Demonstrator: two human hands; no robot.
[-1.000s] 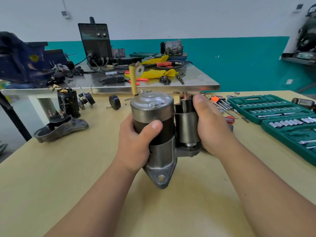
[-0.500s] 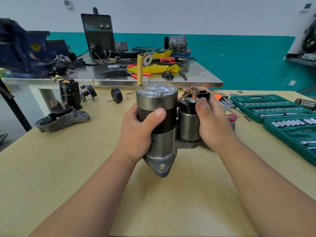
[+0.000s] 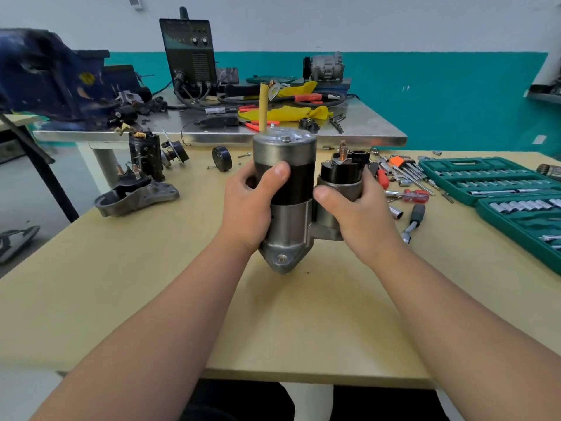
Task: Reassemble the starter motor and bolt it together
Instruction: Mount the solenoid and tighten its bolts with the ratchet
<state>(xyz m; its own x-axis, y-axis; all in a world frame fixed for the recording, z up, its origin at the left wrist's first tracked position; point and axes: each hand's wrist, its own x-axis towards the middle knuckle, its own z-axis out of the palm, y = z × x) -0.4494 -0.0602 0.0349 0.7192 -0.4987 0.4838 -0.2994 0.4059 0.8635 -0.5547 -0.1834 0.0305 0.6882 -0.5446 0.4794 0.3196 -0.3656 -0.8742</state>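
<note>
Silver and black, the starter motor (image 3: pixel 291 165) stands upright between both hands over the pale wooden table (image 3: pixel 151 299). Whether its pointed lower end touches the tabletop I cannot tell. The left hand (image 3: pixel 247 208) is wrapped round the main barrel, thumb laid across the black band and fingers curled behind. The right hand (image 3: pixel 362 214) grips the smaller cylinder (image 3: pixel 340 177) fixed alongside the barrel, thumb pressed on its near face and fingers round the far side. A copper stud (image 3: pixel 343 150) stands up from that cylinder's black cap, above the right hand. A yellow cable (image 3: pixel 263 107) rises straight from behind the barrel's top, above the left hand, and ends in a metal lug.

Just right of the right hand lie a red-handled screwdriver (image 3: pixel 416 196) and a ratchet (image 3: pixel 413 220). Beyond that hand is a bunch of hex keys (image 3: pixel 400 162) in an orange holder. Farther right are open green socket cases (image 3: pixel 485 180). Well left of the left hand sits a grey cast housing (image 3: pixel 136 197). A black round cap (image 3: pixel 222 158) lies beyond the left hand.
</note>
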